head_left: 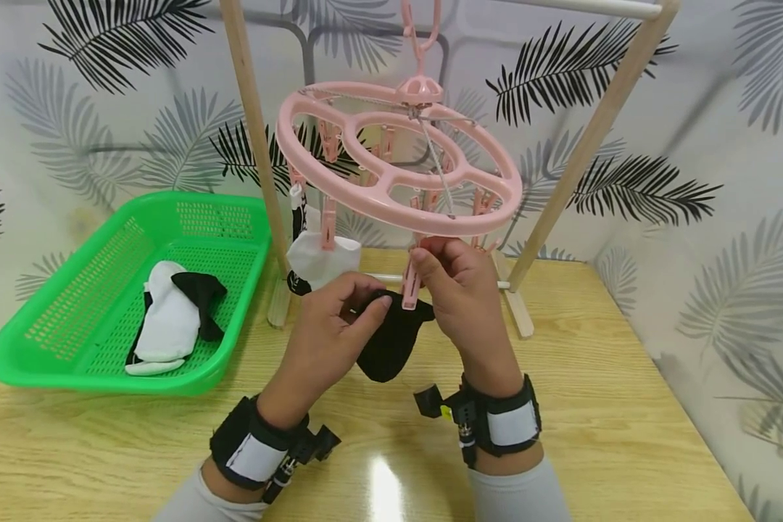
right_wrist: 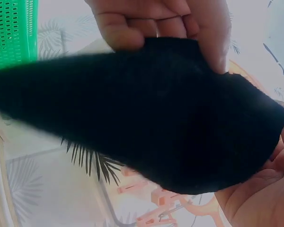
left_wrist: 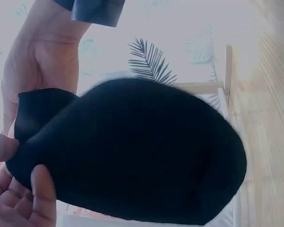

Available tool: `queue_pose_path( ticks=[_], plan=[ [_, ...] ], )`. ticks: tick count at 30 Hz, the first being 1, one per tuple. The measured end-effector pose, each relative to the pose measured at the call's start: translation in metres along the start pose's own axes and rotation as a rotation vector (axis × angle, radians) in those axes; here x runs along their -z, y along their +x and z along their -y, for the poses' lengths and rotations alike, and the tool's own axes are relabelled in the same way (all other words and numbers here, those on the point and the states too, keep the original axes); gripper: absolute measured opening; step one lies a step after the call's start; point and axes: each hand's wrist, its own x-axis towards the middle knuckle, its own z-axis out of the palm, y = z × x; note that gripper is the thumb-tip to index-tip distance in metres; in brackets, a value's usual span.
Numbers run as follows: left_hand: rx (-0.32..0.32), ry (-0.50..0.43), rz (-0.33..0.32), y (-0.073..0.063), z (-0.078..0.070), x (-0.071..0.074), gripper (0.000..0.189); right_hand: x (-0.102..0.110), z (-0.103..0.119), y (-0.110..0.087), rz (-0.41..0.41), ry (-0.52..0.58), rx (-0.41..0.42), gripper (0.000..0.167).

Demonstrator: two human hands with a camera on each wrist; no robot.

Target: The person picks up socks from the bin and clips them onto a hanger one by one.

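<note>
A small black sock (head_left: 386, 341) hangs from my left hand (head_left: 339, 319), which pinches its upper edge between thumb and fingers. In the left wrist view the dark cloth (left_wrist: 132, 156) fills the middle, with the left thumb and fingers at its narrow end. My right hand (head_left: 466, 290) grips a pink clothespin (head_left: 412, 283) below the ring of a pink round drying hanger (head_left: 365, 196). The pin's lower end overlaps the sock's top edge in the head view. In the right wrist view the sock (right_wrist: 180, 118) hides much of the right hand (right_wrist: 260, 189).
A white sock (head_left: 322, 261) is clipped at the hanger's left side, with a black-and-white piece behind it. The green basket (head_left: 228, 348) at the left holds white and black socks (head_left: 170, 312). A wooden-legged rack (head_left: 251, 109) carries the hanger over the wooden table (head_left: 594, 406).
</note>
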Motion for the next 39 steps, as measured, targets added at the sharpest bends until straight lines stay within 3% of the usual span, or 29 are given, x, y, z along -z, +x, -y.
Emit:
queue_pose_path(
  ticks=[7, 14, 20, 24, 30, 34, 39],
  plan=[
    [-0.004, 0.045, -0.054, -0.001, -0.001, -0.004, 0.008, -0.001, 0.002, -0.001, -0.012, -0.006, -0.014, 0.017],
    [-0.035, -0.021, -0.052, -0.002, -0.003, -0.004, 0.007, -0.003, 0.002, -0.002, -0.009, -0.029, -0.038, 0.03],
    [-0.076, -0.022, -0.058, -0.001, -0.002, -0.001, 0.01, -0.001, 0.0, 0.002, 0.067, -0.043, 0.038, 0.047],
    [-0.098, -0.015, -0.068, 0.0, 0.0, 0.001, 0.012, -0.001, -0.001, 0.002, 0.084, -0.007, 0.058, 0.05],
    [-0.124, 0.068, -0.066, 0.0, 0.0, 0.007, 0.016, -0.003, -0.004, 0.001, 0.05, -0.008, 0.003, 0.051],
    [-0.19, 0.165, -0.079, 0.0, -0.003, 0.014, 0.017, -0.003, -0.004, 0.001, 0.054, -0.02, -0.009, 0.051],
    [-0.319, 0.241, -0.136, 0.002, -0.011, 0.018, 0.013, 0.0, -0.005, 0.002, 0.027, -0.081, -0.048, 0.056]
  ],
)
